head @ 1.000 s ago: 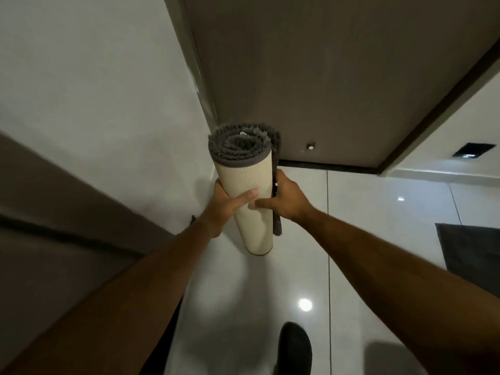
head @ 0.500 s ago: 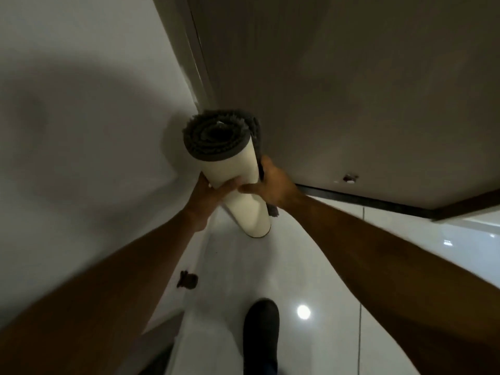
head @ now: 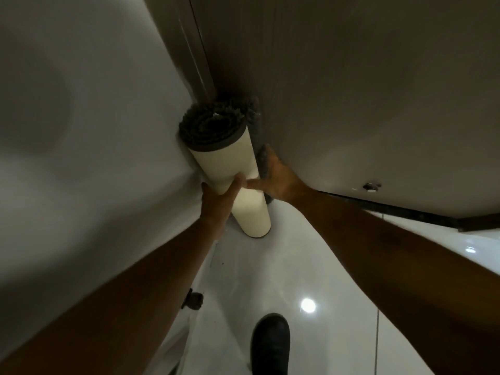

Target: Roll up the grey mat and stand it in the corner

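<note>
The white wall fills the left of the view; the brown door fills the upper right. They meet at a frame, forming the corner. The glossy tiled floor runs below, with one bright light reflection. The rolled grey mat stands on end on the floor in that corner, tilted, cream backing outward, its dark pile showing at the top end. Whether its far side touches wall or door is hidden. My left hand wraps the roll's lower left side, thumb across the front; the fingers are concealed behind it. My right hand presses the loose flap edge, thumb on the backing, fingers spread. My black shoe is cut off at the bottom edge. A small dark fitting at the wall's foot is unclear
</note>
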